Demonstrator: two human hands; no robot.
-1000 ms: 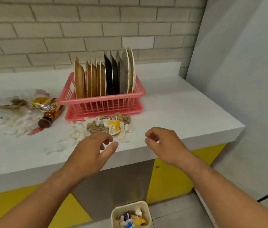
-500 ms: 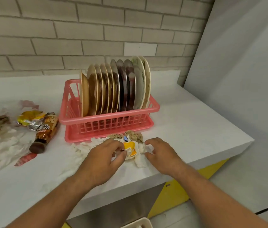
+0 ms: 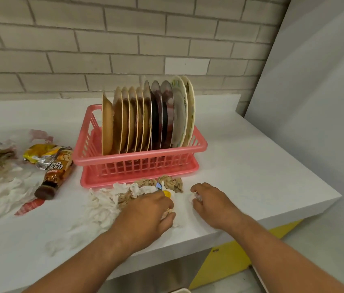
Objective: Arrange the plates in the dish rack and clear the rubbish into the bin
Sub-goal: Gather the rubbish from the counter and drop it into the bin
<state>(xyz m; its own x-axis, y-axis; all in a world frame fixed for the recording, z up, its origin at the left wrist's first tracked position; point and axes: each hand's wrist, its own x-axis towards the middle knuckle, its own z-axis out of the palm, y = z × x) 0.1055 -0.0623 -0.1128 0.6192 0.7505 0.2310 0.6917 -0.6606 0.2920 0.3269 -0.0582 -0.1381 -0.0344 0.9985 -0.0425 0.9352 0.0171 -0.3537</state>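
In the head view, a pink dish rack (image 3: 140, 159) stands at the centre of the frame on the white surface (image 3: 251, 166), and a row of plates (image 3: 145, 117) stands on edge inside it: tan ones to the left, dark ones in the middle, pale patterned ones at the right end. At the bottom edge of the frame a pale rim of another container (image 3: 180, 290) just shows; its contents cannot be seen. Left of the rack lies a brown bottle (image 3: 55, 174) on its side, its label reading upside down, with "LUCK" and "DA" legible, and a crumpled yellow foil wrapper (image 3: 40, 154) touches its upper end. Just in front of the rack sits a heap of rubbish (image 3: 124, 195): white and brown crumpled paper and a yellow scrap. The left hand (image 3: 145, 216) lies on this heap, fingers curled down into the paper. The right hand (image 3: 215, 205) is beside the heap's right edge, fingers closed on a small white scrap (image 3: 197, 197).
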